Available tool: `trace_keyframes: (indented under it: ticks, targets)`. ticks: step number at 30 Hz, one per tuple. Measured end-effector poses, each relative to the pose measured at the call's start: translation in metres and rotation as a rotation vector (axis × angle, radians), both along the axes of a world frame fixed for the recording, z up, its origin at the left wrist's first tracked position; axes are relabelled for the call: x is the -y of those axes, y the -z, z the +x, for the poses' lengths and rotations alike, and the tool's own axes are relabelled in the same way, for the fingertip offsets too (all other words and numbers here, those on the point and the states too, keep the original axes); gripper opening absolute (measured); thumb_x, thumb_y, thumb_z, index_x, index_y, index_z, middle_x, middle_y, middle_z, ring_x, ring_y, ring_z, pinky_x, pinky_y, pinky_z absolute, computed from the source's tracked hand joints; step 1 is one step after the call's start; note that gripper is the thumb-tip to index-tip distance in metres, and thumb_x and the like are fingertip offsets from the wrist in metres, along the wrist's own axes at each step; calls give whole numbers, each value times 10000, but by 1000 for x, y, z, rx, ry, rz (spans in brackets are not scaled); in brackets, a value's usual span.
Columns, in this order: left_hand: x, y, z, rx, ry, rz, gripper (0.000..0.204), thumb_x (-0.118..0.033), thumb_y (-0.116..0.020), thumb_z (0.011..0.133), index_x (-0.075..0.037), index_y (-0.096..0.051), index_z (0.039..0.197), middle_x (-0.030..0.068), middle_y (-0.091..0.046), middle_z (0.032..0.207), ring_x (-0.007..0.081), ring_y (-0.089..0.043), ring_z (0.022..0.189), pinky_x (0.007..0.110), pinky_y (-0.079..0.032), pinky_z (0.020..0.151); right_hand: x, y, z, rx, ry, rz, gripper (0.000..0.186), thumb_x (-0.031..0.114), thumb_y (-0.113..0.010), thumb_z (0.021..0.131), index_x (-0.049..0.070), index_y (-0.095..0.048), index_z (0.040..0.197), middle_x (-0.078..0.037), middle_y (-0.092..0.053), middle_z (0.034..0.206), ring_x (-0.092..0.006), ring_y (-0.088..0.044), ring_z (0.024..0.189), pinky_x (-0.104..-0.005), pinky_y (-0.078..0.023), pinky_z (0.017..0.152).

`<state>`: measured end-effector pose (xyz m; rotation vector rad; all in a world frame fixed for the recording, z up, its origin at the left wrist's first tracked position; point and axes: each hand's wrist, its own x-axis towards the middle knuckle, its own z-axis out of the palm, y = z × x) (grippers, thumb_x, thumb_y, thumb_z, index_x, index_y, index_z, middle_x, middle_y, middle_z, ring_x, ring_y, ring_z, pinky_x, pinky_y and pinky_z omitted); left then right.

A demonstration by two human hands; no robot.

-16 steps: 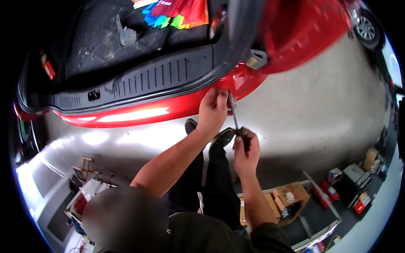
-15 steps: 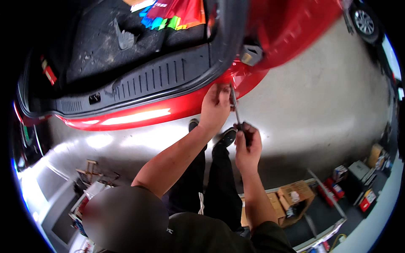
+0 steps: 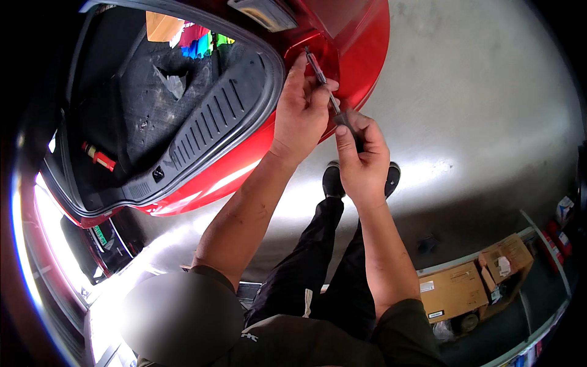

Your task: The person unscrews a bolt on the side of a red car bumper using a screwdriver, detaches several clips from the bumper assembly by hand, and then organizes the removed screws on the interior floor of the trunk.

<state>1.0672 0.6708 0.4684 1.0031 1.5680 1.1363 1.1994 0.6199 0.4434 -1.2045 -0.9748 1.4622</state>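
My left hand (image 3: 299,113) grips the upper part of a screwdriver (image 3: 331,98), whose metal tip end rests at a recess (image 3: 293,48) in the red car body (image 3: 374,43), just right of the trunk's rubber seal. My right hand (image 3: 362,156) is lower down, its fingers closed round the dark handle. The screwdriver slants from upper left to lower right. Whether its tip sits in a fastener is too small to tell. Beside my left hand is the black ribbed sill plate (image 3: 208,116) of the open trunk.
In the trunk lie a cardboard box (image 3: 164,24), colourful fabric pieces (image 3: 195,46) and a red tube-like item (image 3: 101,159). A cart with cardboard boxes (image 3: 452,290) stands behind my right arm. My shoes (image 3: 333,180) are below the bumper on the grey floor (image 3: 477,98).
The view has swung, putting the trunk farther left and more tilted. Both hands and the screwdriver are higher in the picture, with the screwdriver more slanted. Both grips remain closed.
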Motion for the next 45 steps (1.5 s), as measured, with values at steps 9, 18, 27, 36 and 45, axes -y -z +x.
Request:
trace_keyframes:
  ticks: [9,18,27,36,45]
  targets:
    - [-1,5,-6,-154,34,33,668,17,-527,990,10,-267,1605,103,-704,1049,139,-679,855,273,-573,783,7,11,-18,-99,54,-6,176,65,-663,1026,-9,-631,1183,-24,-656,1057,-85,-584,946,-233,-478,884]
    - [1,15,-7,-275,44,143,634,48,-577,932,57,-358,1527,96,-709,1024,132,-682,822,263,-571,746,2,22,-30,-151,130,16,165,42,-679,1008,-11,-628,1155,-37,-688,1058,-90,-618,964,-257,-508,884]
    - [-21,-2,0,20,-19,-109,237,-109,-495,1038,15,-553,1231,82,-685,955,142,-665,799,293,-558,720,-11,21,-26,535,218,467,196,-27,-723,897,-41,-651,1079,-211,-725,1070,-365,-727,965,-385,-583,859]
    - [-36,-8,14,497,-282,-117,154,-189,-503,1079,-47,-552,1116,26,-579,798,122,-561,649,282,-483,591,-24,-37,-21,477,134,221,129,4,-719,924,-29,-661,1035,-154,-741,965,-292,-734,862,-349,-582,799]
    - [-38,0,3,304,-135,-174,314,-313,-426,1095,-42,-576,1150,14,-517,672,117,-489,556,280,-427,514,-34,-42,2,-1058,-53,-835,242,200,-643,1025,73,-555,1211,-49,-676,939,-108,-546,681,-222,-401,505]
